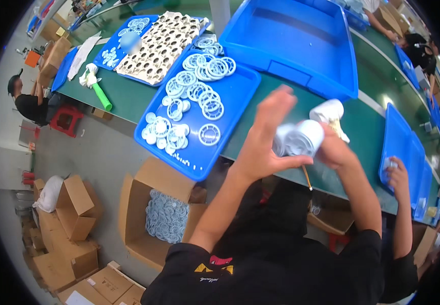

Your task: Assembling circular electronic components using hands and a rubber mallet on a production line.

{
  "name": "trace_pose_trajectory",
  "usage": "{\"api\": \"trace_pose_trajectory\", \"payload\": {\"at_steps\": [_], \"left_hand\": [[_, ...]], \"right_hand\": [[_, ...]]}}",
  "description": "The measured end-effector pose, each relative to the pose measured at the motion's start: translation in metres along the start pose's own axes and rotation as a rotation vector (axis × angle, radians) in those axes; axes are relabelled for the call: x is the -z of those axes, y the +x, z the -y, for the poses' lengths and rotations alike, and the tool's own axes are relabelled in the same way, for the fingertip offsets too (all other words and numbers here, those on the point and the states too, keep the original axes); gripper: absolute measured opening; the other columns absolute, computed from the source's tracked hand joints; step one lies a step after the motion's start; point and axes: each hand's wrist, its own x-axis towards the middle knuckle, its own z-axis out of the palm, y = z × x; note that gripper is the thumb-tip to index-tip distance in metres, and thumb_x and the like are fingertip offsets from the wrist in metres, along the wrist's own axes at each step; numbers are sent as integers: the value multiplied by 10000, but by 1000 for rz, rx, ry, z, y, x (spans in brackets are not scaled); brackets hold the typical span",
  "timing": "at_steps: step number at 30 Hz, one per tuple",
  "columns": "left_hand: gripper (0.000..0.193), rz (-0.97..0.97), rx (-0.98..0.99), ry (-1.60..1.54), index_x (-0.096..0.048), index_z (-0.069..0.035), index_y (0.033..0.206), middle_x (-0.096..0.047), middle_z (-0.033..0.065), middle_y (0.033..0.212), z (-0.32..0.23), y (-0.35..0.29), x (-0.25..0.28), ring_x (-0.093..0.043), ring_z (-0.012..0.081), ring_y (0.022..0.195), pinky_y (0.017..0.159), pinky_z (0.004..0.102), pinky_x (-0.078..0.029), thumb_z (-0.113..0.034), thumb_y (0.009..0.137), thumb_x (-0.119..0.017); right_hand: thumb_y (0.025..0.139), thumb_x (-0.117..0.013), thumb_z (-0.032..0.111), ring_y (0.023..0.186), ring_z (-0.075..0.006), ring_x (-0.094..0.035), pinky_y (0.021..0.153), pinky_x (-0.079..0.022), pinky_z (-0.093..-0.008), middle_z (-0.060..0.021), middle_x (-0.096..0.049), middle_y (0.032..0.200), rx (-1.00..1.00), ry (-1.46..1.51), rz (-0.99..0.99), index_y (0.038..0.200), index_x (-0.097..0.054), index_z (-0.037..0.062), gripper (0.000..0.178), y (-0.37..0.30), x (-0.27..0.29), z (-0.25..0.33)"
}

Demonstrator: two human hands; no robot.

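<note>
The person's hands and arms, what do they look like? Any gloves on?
No gloves: the left hand and right hand are bare. No watch or bracelet shows. The forearms are uncovered too, below short black sleeves of a black T-shirt with a red-and-yellow print.

Blurred white cylindrical piece [310,136] is between left hand [258,144] and right hand [335,150], above green table [261,109]. Left thumb under piece, left fingers raised apart; right fingers mostly hidden. Another white cylinder [327,110] lies beyond. Leftward, blue tray [206,156] bears pale rings [210,134].
</note>
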Motion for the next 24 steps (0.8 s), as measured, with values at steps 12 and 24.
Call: {"api": "trace_pose_trajectory", "payload": {"at_steps": [12, 24], "left_hand": [[611, 186, 266, 332, -596, -70, 1364, -684, 191, 1192, -5, -51, -5, -703, 411, 1034, 838, 470, -582, -269, 839, -835], [721, 310, -108, 541, -563, -108, 1394, -490, 174, 1472, 4, -35, -20, -469, 380, 1383, 1188, 572, -332, -241, 742, -839]], "right_hand": [[935, -547, 2, 1056, -297, -692, 894, -576, -393, -163, -666, 1261, 451, -642, -355, 1362, -559, -5, 426, -7, -34, -60], [917, -750, 187, 1143, -246, -673, 972, -518, -376, -191, -680, 1240, 432, -707, -123, 1360, -591, -32, 519, -8, -16, -52]]}}
